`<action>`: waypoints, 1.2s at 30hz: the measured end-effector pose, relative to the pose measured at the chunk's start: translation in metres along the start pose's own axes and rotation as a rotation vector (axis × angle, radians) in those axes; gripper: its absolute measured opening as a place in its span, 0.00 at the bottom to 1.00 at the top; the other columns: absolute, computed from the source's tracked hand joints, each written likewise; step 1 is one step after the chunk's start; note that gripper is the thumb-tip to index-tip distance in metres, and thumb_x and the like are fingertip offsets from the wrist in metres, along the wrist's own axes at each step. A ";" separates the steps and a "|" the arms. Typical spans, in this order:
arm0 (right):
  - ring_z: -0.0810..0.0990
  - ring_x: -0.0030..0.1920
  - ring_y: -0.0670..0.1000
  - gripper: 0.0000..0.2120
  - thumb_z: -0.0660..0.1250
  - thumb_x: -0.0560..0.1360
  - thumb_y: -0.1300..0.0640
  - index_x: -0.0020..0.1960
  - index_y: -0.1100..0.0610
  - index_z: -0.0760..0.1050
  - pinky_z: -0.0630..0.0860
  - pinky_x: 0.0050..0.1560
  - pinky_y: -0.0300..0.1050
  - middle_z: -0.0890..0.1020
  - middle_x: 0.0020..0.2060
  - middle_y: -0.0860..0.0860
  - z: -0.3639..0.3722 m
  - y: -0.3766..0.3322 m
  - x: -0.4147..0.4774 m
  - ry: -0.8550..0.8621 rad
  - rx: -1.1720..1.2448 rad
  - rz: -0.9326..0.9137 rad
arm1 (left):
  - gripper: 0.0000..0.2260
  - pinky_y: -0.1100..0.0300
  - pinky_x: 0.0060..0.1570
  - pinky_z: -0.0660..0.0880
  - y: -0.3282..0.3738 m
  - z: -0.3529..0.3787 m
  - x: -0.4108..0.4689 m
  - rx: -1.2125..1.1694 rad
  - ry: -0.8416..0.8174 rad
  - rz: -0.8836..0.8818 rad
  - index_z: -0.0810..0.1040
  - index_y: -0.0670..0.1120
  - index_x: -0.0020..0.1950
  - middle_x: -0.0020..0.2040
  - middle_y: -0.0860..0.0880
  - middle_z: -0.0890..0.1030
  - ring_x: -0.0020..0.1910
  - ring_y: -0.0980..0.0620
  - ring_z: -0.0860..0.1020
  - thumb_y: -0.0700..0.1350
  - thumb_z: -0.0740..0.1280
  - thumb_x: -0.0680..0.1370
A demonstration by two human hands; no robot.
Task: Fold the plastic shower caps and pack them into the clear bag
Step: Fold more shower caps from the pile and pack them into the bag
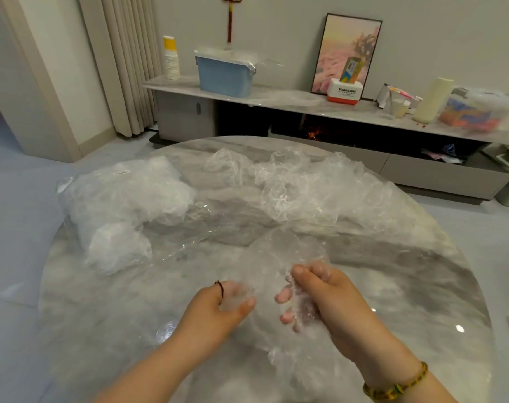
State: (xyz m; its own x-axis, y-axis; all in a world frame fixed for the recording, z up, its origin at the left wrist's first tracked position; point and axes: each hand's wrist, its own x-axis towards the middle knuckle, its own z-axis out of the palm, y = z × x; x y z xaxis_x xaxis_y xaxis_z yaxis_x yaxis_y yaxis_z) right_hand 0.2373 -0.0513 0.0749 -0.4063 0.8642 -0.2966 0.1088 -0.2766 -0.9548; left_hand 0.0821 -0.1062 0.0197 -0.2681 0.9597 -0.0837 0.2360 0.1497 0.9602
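Note:
A thin clear shower cap [279,257] hangs spread between my two hands above the near part of the marble table [102,315]. My left hand [218,306] pinches one edge of it. My right hand [320,292] grips the other edge, and crumpled plastic trails below that wrist. A clear bag [125,196] stuffed with white folded caps lies at the left of the table. A loose heap of unfolded caps [320,187] lies at the far right.
Behind the round table runs a low cabinet [276,97] with a blue lidded box [224,74], stacked paper cups [171,58], a framed picture [346,53] and other clutter. Curtains [122,62] hang at the far left. Pale floor surrounds the table.

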 end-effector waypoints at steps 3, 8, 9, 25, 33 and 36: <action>0.67 0.18 0.45 0.09 0.59 0.79 0.59 0.41 0.60 0.72 0.64 0.19 0.36 0.79 0.24 0.51 -0.005 0.005 0.005 0.056 -0.059 0.066 | 0.11 0.70 0.32 0.74 0.010 -0.008 0.002 -0.277 -0.053 -0.189 0.80 0.43 0.39 0.33 0.50 0.84 0.31 0.57 0.81 0.38 0.62 0.78; 0.70 0.24 0.44 0.05 0.61 0.78 0.58 0.47 0.57 0.75 0.59 0.20 0.34 0.70 0.26 0.49 -0.027 0.021 0.026 0.175 -0.198 0.100 | 0.12 0.63 0.27 0.77 0.009 -0.016 0.008 -0.421 -0.137 -0.406 0.80 0.40 0.43 0.37 0.44 0.83 0.26 0.53 0.79 0.42 0.59 0.79; 0.69 0.26 0.45 0.05 0.61 0.78 0.58 0.50 0.57 0.75 0.60 0.21 0.34 0.71 0.28 0.49 -0.031 0.025 0.031 0.219 -0.208 0.086 | 0.10 0.63 0.27 0.77 0.007 -0.016 0.009 -0.413 -0.122 -0.429 0.80 0.40 0.43 0.36 0.45 0.83 0.26 0.52 0.79 0.42 0.61 0.78; 0.72 0.43 0.40 0.15 0.59 0.63 0.46 0.49 0.46 0.67 0.70 0.43 0.29 0.78 0.43 0.42 -0.020 0.068 0.017 -0.278 -1.214 -0.645 | 0.23 0.85 0.53 0.53 -0.030 -0.014 0.011 0.620 -0.233 0.250 0.68 0.67 0.51 0.53 0.80 0.65 0.56 0.79 0.60 0.66 0.46 0.60; 0.79 0.38 0.45 0.14 0.54 0.64 0.55 0.40 0.52 0.78 0.70 0.34 0.32 0.80 0.37 0.44 -0.016 0.073 0.028 -0.236 -1.298 -0.580 | 0.53 0.71 0.67 0.48 -0.036 -0.021 0.008 0.770 -0.469 0.094 0.55 0.63 0.72 0.68 0.69 0.45 0.69 0.68 0.48 0.83 0.48 0.50; 0.75 0.49 0.48 0.17 0.53 0.73 0.52 0.52 0.57 0.77 0.64 0.43 0.32 0.79 0.47 0.50 -0.034 0.070 0.033 -0.207 -1.187 -0.533 | 0.55 0.70 0.67 0.41 -0.036 -0.024 0.005 0.813 -0.537 0.123 0.49 0.65 0.72 0.66 0.69 0.38 0.67 0.68 0.42 0.81 0.48 0.46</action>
State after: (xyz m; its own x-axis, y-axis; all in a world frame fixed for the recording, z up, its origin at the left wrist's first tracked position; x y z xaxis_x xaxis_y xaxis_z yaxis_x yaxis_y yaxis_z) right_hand 0.2627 -0.0279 -0.0018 -0.7660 0.6424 0.0257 0.5751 0.7025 -0.4192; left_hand 0.0500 -0.1126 -0.0092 0.2146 0.9298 -0.2990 0.8591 -0.0341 0.5107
